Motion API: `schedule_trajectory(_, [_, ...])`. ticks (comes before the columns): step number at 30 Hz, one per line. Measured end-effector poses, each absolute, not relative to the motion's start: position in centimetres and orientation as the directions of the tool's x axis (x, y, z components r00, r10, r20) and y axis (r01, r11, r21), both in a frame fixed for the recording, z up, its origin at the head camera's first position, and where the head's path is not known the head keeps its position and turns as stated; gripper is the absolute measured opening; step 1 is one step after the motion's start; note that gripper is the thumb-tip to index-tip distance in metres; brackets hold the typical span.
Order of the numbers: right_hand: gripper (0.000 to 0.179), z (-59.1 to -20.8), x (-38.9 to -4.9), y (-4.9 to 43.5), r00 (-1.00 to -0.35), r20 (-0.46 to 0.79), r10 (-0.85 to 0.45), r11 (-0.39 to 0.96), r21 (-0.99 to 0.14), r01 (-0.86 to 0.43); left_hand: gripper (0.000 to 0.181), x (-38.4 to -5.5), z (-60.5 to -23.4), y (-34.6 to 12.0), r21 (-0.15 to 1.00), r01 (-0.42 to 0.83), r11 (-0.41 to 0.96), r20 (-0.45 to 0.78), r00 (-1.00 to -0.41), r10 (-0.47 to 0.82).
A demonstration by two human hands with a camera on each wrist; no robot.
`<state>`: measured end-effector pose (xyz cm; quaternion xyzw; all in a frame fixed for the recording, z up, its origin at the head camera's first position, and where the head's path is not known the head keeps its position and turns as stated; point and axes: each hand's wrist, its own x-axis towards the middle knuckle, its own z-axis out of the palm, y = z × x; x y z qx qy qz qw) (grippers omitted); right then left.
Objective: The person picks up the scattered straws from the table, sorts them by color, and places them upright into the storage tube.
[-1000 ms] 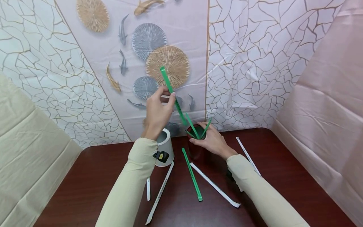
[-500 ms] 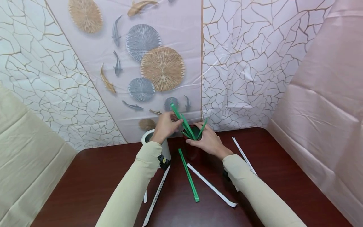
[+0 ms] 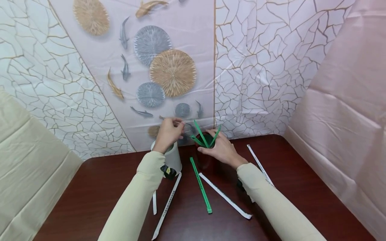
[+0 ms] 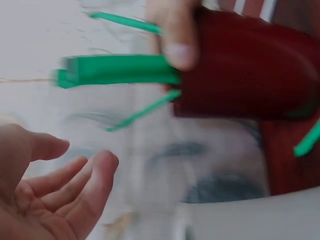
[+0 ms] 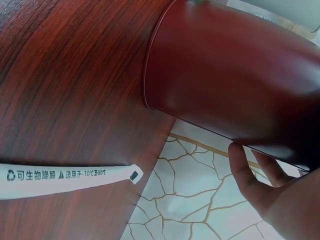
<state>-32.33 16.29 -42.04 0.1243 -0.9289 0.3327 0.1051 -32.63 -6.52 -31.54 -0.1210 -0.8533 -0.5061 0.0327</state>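
My right hand (image 3: 221,150) grips a dark red cup (image 3: 205,164) near its rim, thumb on the near side and fingers round the far side. Several green paper-wrapped straws (image 3: 201,132) lean out of the cup's mouth in different directions. Bare of any object, my left hand (image 3: 169,134) hovers to the left of them, over the white cup (image 3: 174,160); in the left wrist view its fingers (image 4: 102,175) are loosely bent, thumb apart. In the right wrist view the red cup (image 5: 230,75) stands on the table, fingers against its side.
Between the cups and the front edge lie one green straw (image 3: 201,185) and two white wrapped straws, one right (image 3: 224,195) and one left (image 3: 167,207). Another white straw (image 3: 154,204) shows beside my left sleeve, and one more white straw (image 3: 260,164) lies at right. A patterned cloth (image 3: 256,67) hangs behind the table.
My left hand has lowered a green straw into the red cup, let go of it and drawn back to the left. My right hand has kept its grip on the cup.
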Motion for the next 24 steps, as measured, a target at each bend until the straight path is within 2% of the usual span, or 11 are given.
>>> schedule_trajectory(6, [0.098,-42.1,-32.5,16.2,-0.945,0.28,-0.169,0.745,-0.592,-0.308,0.025,-29.4,-30.0,-7.1,0.836,0.315,0.449,0.3,-0.948,0.106])
schedule_trajectory(12, [0.099,-42.1,-32.3,16.2,-0.947,0.28,-0.157,0.742,-0.599,-0.3,0.023,-26.8,-32.7,-6.9,0.87,0.257,0.42,0.269,-0.963,0.033])
schedule_trajectory(16, [0.099,-42.1,-32.3,16.1,-0.949,0.269,-0.164,0.74,-0.602,-0.299,0.02,-25.5,-36.5,-6.8,0.901,0.173,0.398,0.192,-0.981,-0.008])
schedule_trajectory(19, [0.098,-42.1,-32.3,16.0,-0.951,0.266,-0.16,0.742,-0.603,-0.293,0.024,-25.0,-39.6,-6.5,0.914,0.101,0.394,0.086,-0.995,0.056])
schedule_trajectory(24, [0.097,-42.2,-32.4,16.2,-0.951,0.271,-0.151,0.737,-0.61,-0.291,0.038,-25.2,-43.8,-5.8,0.854,0.011,0.52,-0.082,-0.984,0.156])
